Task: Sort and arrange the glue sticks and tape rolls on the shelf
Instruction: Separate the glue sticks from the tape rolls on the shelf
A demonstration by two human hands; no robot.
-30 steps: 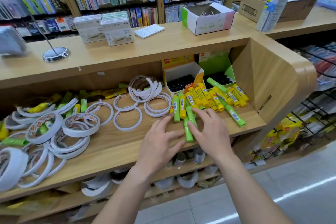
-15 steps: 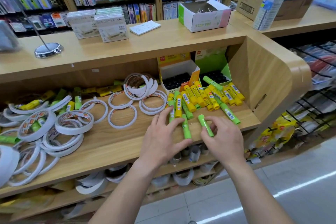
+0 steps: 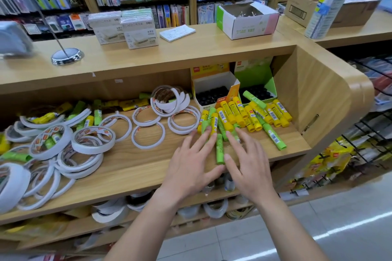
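Note:
Yellow and green glue sticks [image 3: 252, 115] lie in a loose pile at the right end of the wooden shelf [image 3: 127, 167]. One green glue stick [image 3: 219, 149] lies lengthwise between my hands. My left hand [image 3: 191, 163] is spread flat, its fingertips touching the near sticks of the pile. My right hand [image 3: 248, 161] is also spread with straight fingers, beside the green stick; neither hand holds anything. White tape rolls [image 3: 89, 140] are scattered over the shelf's left and middle, with more glue sticks [image 3: 97, 112] mixed among them at the back.
Two opened display boxes, one white and yellow [image 3: 212, 89] and one green [image 3: 257, 85], stand behind the pile. The shelf's curved side wall [image 3: 318, 99] closes the right end. More tape rolls [image 3: 114, 212] sit on the lower shelf. Boxes [image 3: 140, 32] stand on the counter above.
My right hand has let go of the green stick it pinched half a second ago. Both hands now lie spread flat at the near edge of the pile.

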